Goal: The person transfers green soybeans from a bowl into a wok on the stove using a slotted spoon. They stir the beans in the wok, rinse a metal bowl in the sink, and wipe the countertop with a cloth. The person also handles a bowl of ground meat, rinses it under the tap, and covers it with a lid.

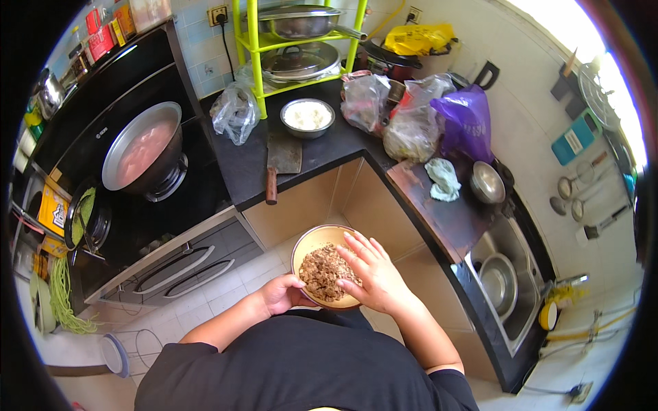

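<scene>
A yellow bowl (300,251) with a darker rim is held in front of my body, above the floor. Brown, crumbly food that looks like minced filling (322,270) fills much of it. My left hand (282,293) grips the bowl's lower left edge, thumb over the rim and the other fingers partly hidden beneath. Over the bowl's right side my right hand (373,274) is spread, palm down, fingers stretched out. Its thumb reaches to the filling; whether it presses into it I cannot tell.
On the black counter lie a cleaver (284,156), a metal bowl of white food (308,116) and plastic bags (415,120). A large pot of pinkish liquid (144,152) stands on the stove at left. The sink (514,274) at right holds a metal basin (498,284).
</scene>
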{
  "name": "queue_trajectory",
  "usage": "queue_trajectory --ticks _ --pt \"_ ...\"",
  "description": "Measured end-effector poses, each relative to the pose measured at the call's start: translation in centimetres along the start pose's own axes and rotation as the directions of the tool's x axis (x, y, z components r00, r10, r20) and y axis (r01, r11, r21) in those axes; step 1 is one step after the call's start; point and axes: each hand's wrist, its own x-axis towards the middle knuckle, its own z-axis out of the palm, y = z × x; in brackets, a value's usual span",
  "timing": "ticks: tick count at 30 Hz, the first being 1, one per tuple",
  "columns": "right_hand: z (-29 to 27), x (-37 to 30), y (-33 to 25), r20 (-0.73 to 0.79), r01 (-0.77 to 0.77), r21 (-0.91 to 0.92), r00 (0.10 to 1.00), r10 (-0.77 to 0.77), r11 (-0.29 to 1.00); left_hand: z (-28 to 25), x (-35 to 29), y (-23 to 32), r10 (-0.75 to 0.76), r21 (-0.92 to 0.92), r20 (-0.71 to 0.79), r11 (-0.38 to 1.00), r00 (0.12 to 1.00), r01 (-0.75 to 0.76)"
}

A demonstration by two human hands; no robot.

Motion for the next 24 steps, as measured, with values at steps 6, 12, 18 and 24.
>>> queue_trajectory --ticks 6,12,18,24 --pt "-2.3 5.9 8.8 -0.26 0.096 0.223 0.965 -0.036 0.97 0.8 5.5 4.5 0.163 -0.022 -0.05 0.986 0.985 -0.165" --pt "-2.2 12.1 18.4 -0.257 0.031 0.488 0.96 0.11 0.873 2.0 11.4 9.6 0.299 -0.079 -0.132 0.947 0.945 -0.311" --pt "0.8 21.1 24.5 -0.092 -0.07 0.84 0.959 0.269 0.539 0.9 12.9 12.2 0.441 -0.165 -0.205 0.864 0.874 -0.475" --pt "3.3 35.0 25.4 -0.197 0.045 0.73 0.969 0.147 0.682 -3.6 9.3 14.9 0.559 -0.125 -0.339 0.77 0.757 -0.625"
